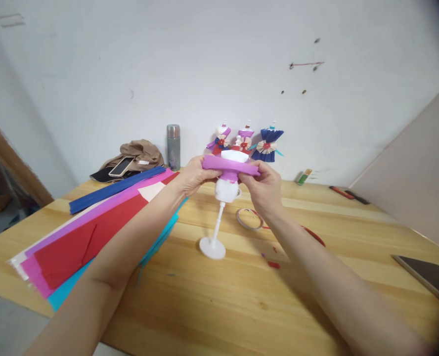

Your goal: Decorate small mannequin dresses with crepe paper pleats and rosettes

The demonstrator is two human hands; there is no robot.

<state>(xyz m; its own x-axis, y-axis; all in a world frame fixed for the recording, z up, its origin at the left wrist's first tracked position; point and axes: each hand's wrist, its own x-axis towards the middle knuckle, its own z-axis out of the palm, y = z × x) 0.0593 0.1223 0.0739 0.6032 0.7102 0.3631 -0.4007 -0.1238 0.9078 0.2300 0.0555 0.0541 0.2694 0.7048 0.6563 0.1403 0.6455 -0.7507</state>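
The left hand (197, 174) and right hand (266, 185) each pinch one end of a purple strip (230, 165), holding it across the front of a small white mannequin (226, 191). How far the strip wraps around is hard to tell. The mannequin's round base (212, 248) rests on the wooden surface (241, 301), between coloured sheets (89, 235) on the left and a tape ring (249, 227) on the right.

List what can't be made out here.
Head view:
Purple strip, far side: hidden by its front.
Turquoise paper, middle: covered by the left forearm.
Red strip, left part: behind the right forearm.
Dark tablet, right end: lost at the picture's edge.
Green pack, print: too small.
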